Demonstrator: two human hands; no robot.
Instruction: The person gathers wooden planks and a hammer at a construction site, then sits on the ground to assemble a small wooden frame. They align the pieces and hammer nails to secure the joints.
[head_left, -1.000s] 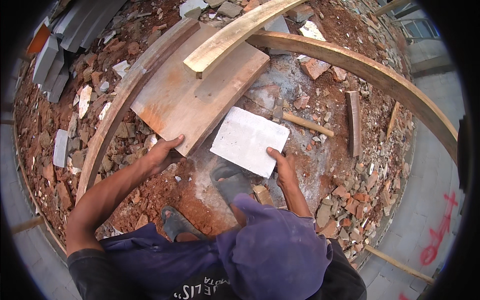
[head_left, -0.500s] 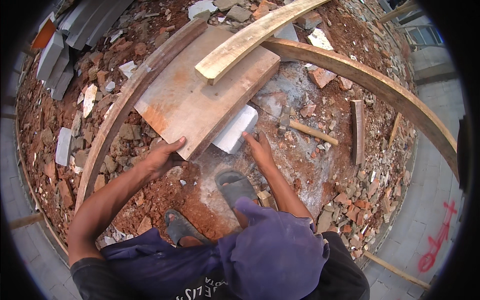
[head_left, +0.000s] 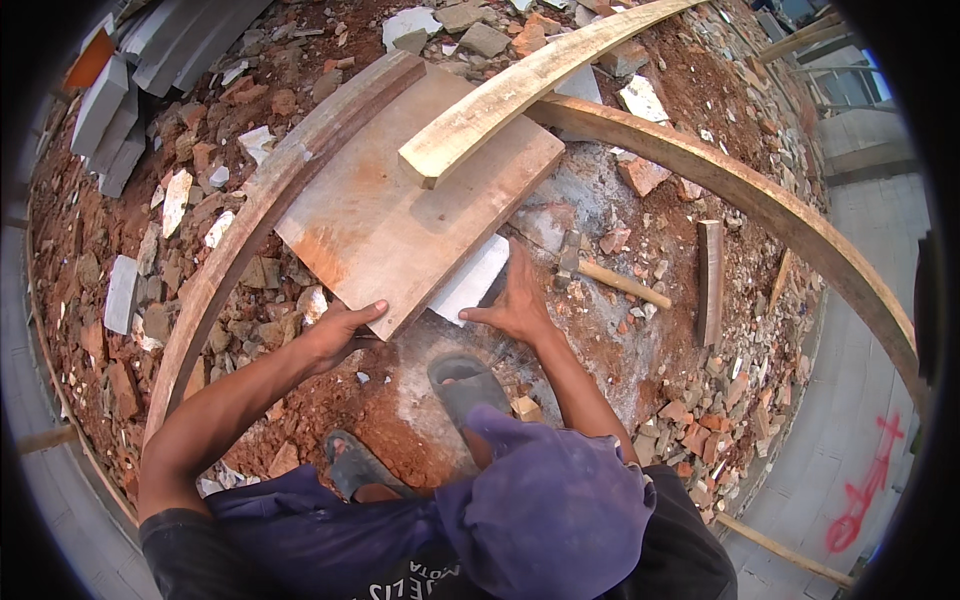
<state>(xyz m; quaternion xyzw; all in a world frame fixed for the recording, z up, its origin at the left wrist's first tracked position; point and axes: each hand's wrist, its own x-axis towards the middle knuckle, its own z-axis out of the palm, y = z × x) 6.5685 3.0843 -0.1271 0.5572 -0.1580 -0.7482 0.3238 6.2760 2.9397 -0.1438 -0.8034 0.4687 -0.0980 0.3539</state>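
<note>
Gripping the wooden board at its near corner, your left hand had the thumb on the upper face and the other fingers beneath, partly hidden. Your right hand was grasping the white block, with the thumb at its near end and the fingers along its right side; I could not see all the fingertips. This block was located at the right long edge of the board, and the board covered a part of it. How far the block reached underneath, I could not tell.

Over the far part of the board extended a pale beam, and its shadow fell on the board's face; whether they touched was not clear. One darker beam passed along the board's left edge, and another long beam ran from the far right corner of the board toward the right.

On the ground, to the right of the block, lay a hammer, its head toward your right hand. Farther right was a short wooden piece, and nearer to you was broken rubble. Your right sandal stood just below the block.
</note>
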